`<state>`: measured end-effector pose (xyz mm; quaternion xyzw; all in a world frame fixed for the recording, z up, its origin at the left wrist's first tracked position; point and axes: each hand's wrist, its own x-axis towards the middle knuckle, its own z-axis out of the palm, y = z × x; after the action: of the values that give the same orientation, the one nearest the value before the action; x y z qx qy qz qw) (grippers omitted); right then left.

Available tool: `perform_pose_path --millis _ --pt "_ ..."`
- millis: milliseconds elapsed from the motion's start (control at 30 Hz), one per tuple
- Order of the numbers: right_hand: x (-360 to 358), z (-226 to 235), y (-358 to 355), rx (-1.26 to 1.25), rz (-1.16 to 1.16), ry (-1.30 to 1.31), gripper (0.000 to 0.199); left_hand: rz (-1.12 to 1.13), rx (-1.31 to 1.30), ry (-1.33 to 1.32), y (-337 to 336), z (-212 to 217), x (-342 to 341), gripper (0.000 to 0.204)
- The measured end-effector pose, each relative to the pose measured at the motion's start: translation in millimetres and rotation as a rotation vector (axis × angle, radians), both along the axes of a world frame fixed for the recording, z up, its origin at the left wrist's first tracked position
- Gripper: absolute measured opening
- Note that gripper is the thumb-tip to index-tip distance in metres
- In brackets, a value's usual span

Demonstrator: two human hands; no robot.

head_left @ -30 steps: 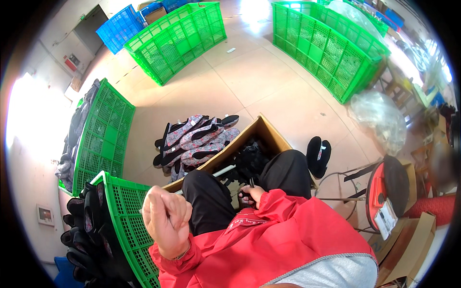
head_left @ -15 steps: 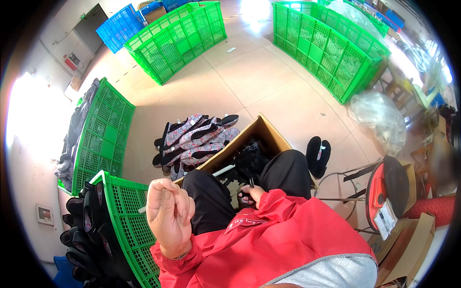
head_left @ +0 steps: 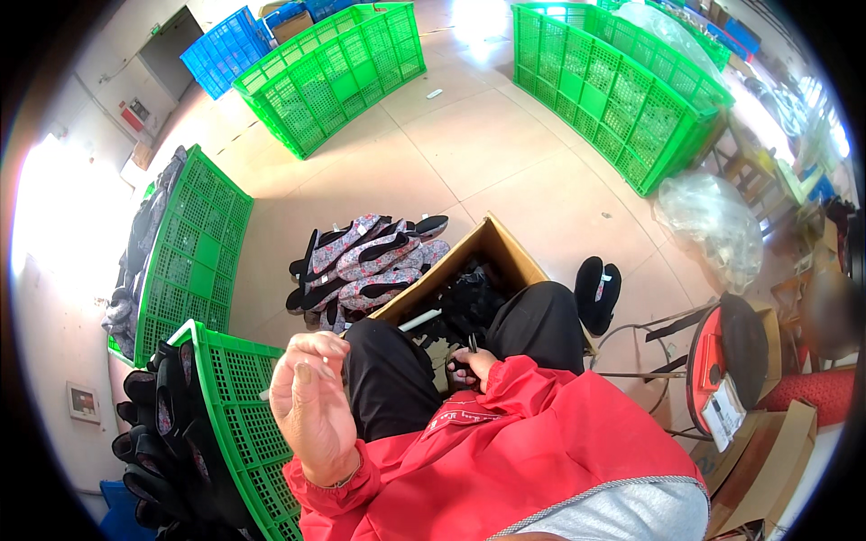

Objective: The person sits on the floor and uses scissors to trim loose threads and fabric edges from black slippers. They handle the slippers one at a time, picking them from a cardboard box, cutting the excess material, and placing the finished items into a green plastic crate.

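Note:
My left hand (head_left: 313,406) is raised at the left, palm side up, its fingers curled toward the thumb. A small white speck shows at the fingertips; what it is, I cannot make out. In my lap, between my knees, my right hand (head_left: 474,368) is closed round a small dark tool with two pointed tips (head_left: 473,343), like snips. Beyond my knees stands an open cardboard box (head_left: 516,254) with black items (head_left: 474,293) inside and a pale stick-like piece (head_left: 420,320) near its left side. A pile of floral slippers with black linings (head_left: 379,257) lies left of the box.
A pair of black slippers (head_left: 598,294) lies right of the box. Green crates (head_left: 236,424) stand close on my left, the nearest holding black slippers (head_left: 167,433). More green crates (head_left: 622,99) stand farther off. At the right are a round stool (head_left: 713,370) and clear plastic bags (head_left: 708,225).
The fingers of my left hand have loosened from a tighter curl, and the hand has tilted slightly left. My right hand and the tool have stayed in place.

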<state>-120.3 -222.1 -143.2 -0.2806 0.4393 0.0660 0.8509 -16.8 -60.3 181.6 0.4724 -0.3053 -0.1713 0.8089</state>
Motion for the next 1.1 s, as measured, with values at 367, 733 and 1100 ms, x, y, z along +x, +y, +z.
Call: perform_pose_path --millis 367,733,1100 --pt "0.4 -3.3 0.3 -0.028 0.002 0.020 0.016 0.007 -0.023 -0.049 -2.2 -3.1 2.8 0.030" --pt "-0.2 -1.0 0.3 -0.018 -0.006 0.000 0.015 0.174 -0.019 0.125 -18.7 14.2 -12.1 0.037" --pt "-0.8 1.0 -1.9 -0.004 -0.030 0.005 0.012 0.020 -0.094 0.140 -7.9 5.4 -5.7 0.021"
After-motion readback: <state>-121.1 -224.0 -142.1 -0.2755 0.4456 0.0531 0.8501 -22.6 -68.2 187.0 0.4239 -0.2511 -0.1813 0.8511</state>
